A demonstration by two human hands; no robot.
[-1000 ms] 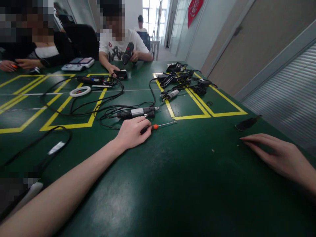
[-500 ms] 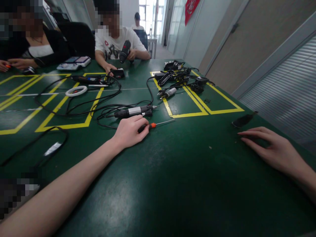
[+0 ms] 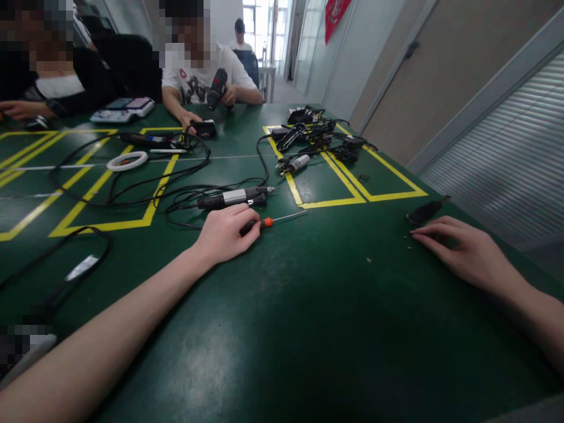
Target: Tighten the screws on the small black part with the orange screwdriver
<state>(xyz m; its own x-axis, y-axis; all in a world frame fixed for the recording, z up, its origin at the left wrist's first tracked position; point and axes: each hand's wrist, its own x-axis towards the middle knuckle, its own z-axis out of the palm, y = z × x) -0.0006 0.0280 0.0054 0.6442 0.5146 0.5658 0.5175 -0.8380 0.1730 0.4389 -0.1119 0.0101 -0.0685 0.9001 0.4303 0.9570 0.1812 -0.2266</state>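
Note:
My left hand rests on the green table, its fingers wrapped round the black and orange handle of a screwdriver. The thin metal shaft points right. Just behind that hand lies a silver and black pen-shaped power tool with a cable. On the right, my right hand is low over the table with thumb and forefinger tips pinched together. Whatever may be between them is too small to make out. Tiny bits lie beside these fingertips, and a dark tapered object lies just beyond them.
Black cables and tools are heaped at the back right, near a small silver cylinder. A white ring lies among cables at left. Across the table, a person holds a power drill; another person sits at far left.
My right hand has moved slightly toward the tiny bits, and its thumb and forefinger have closed together. My left hand keeps hold of the screwdriver. The whole view has shifted a little.

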